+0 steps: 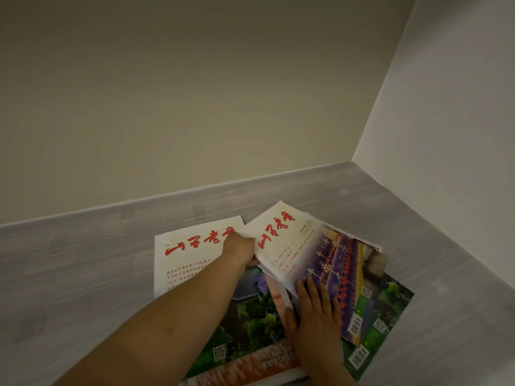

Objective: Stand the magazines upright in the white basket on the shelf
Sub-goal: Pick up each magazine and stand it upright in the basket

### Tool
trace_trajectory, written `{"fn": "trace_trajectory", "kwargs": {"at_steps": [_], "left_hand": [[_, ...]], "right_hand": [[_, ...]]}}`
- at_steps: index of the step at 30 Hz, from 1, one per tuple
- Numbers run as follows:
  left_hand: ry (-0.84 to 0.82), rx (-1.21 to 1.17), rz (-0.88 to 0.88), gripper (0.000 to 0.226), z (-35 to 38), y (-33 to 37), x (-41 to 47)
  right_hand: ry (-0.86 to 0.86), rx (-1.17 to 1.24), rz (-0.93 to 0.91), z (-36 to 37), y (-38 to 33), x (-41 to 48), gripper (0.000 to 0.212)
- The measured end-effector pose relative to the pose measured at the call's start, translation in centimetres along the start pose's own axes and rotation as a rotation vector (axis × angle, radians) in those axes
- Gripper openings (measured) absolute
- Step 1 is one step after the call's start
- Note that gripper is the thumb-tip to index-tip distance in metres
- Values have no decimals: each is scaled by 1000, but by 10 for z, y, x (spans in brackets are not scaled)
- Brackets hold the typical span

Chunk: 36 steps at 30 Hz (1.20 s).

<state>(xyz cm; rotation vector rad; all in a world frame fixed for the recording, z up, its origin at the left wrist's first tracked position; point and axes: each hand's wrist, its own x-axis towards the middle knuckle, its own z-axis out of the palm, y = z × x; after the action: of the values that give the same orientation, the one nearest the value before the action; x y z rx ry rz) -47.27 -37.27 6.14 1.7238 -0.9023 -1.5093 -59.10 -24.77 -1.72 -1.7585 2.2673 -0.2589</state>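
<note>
While the magazines [281,296] lie fanned out flat on the grey surface [83,246] in a corner between two pale walls, both hands are on the upper ones. The left hand [241,250] reaches in from the lower left and grips the near edge of a raised bundle [312,254] with red lettering; its fingers are tucked under that edge, out of sight, so how tightly they close I cannot tell. The right hand [317,316] lies flat, fingers spread, pressing on the lower part of the same bundle, holding nothing between fingers and thumb. A white-covered copy [189,263] lies flat to the left, partly under the left forearm, and a large green-covered one [250,324] sits beneath everything.

The bundle is held at one edge only, and the covers look glossy, so the inner copies could slide out and scatter as it lifts. Thin magazines will likely sag or fold when carried by one side; standing them upright, they may slump unless gathered square first. The overlapped copies below could also be dragged along.

No white basket shows here, nor any other container; where it stands, and whether it holds anything, cannot be said.
</note>
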Motion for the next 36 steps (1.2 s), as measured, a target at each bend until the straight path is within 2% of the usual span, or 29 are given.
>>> {"fn": "trace_trajectory", "kwargs": {"at_steps": [3,5,6,8,12,15,18,21,23,25,29,31,34,36], "left_hand": [[6,150,63,15,-7,5,-7],[5,246,63,13,-21,8,-9],[1,277,42,17,-30,7,-9],[-31,281,-37,23,-47,2,-11],[10,258,-158,31,-77,-13,-11],[48,196,-150,23,-96,-25,-8],[56,208,-99,30,-102,-35,-13],[5,196,-68,37,-91,-37,-15],[12,155,-56,35,-85,-36,-12],[61,126,-47,32,-81,-35,-7],[149,225,-10,32,-80,-37,-1],[130,189,-7,28,-82,-37,-5],[60,-3,-6,10,-97,-41,-18],[50,-140,18,6,-112,-45,-27]], "right_hand": [[3,-6,-16,-5,-3,-4,64],[15,-14,-28,-8,-7,-9,83],[4,-21,-34,-8,-9,-10,82],[-8,-16,-55,-10,-12,-12,58],[-22,-66,-99,-12,-13,-20,53],[-42,-78,-129,-13,-12,-26,54],[-56,-89,-208,-17,-15,-32,53],[78,-115,-349,-24,-22,-40,52],[141,-179,-340,-26,-28,-43,54],[149,-209,-330,-24,-31,-41,54],[157,-230,-375,-25,-28,-43,52],[142,-215,-372,-26,-29,-47,54],[136,-165,-385,-30,-34,-50,51],[105,-142,-429,-26,-45,-53,48]]}}
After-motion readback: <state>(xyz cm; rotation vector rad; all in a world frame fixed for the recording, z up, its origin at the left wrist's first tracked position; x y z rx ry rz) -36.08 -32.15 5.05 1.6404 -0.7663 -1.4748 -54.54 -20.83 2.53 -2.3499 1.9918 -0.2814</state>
